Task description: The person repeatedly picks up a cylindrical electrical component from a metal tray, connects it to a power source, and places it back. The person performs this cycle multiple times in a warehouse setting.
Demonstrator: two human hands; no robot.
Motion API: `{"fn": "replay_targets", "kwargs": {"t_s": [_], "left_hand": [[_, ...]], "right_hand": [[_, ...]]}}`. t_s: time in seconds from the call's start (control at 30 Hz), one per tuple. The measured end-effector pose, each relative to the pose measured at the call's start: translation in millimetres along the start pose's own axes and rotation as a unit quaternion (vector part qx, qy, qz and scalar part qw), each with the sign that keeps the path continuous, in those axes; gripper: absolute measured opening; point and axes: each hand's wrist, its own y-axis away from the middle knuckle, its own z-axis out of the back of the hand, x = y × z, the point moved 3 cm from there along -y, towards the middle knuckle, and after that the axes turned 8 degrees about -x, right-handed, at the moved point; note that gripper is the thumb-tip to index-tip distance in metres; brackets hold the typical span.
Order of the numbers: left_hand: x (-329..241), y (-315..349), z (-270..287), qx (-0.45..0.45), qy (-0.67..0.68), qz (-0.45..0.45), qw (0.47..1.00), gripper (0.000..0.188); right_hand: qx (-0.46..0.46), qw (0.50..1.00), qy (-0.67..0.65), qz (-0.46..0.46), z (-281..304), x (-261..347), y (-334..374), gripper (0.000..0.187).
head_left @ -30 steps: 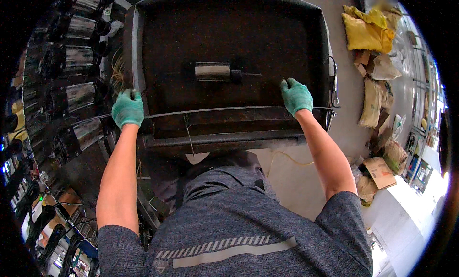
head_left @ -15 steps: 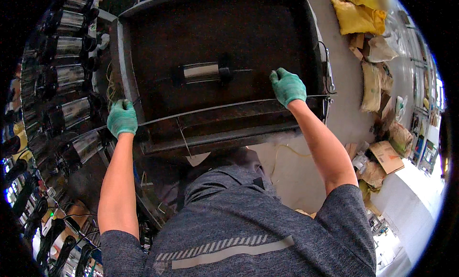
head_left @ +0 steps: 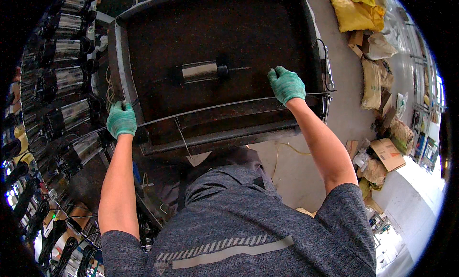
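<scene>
A silver cylinder with black end caps (head_left: 200, 71) lies level over the dark inside of a metal tank (head_left: 123, 57). From its right cap a thin line or rod runs toward my right hand (head_left: 288, 86) and fades out short of it. That hand, in a green glove, is over the tank's right part with fingers curled closed; what they hold, if anything, is too small to see. My left hand (head_left: 121, 119), gloved alike, is closed at the tank's left edge, and its grip is hidden. A thin metal bar (head_left: 210, 108) crosses the tank's front between my hands.
Rows of similar silver cylinders with black ends (head_left: 69, 50) are stacked on the left. Coiled black cables (head_left: 64, 253) hang at lower left. Yellow sacks (head_left: 356, 14), brown bags and an open cardboard box (head_left: 386, 154) line the right. A metal hook (head_left: 330, 71) hangs by the tank's right edge.
Almost nothing differs; the whole view has shifted very slightly. Both hands keep their closed pose, and the silver cylinder stays in about the same place.
</scene>
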Motion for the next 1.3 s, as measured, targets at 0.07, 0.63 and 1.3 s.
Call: {"fn": "replay_targets", "kwargs": {"t_s": [0.07,0.63,1.3], "left_hand": [[2,-1,-2,-0.004,-0.005,-0.004,1.000,0.037],[0,3,-1,-0.067,0.012,-0.025,0.997,0.035],[-110,29,22,-0.049,0.248,-0.309,0.917,0.028]], "right_hand": [[0.005,1.000,0.000,-0.001,0,0,-1,0.040],[0.006,1.000,-0.004,-0.014,3,2,0,0.039],[0.033,0.999,-0.018,-0.027,8,-1,-1,0.039]]}}
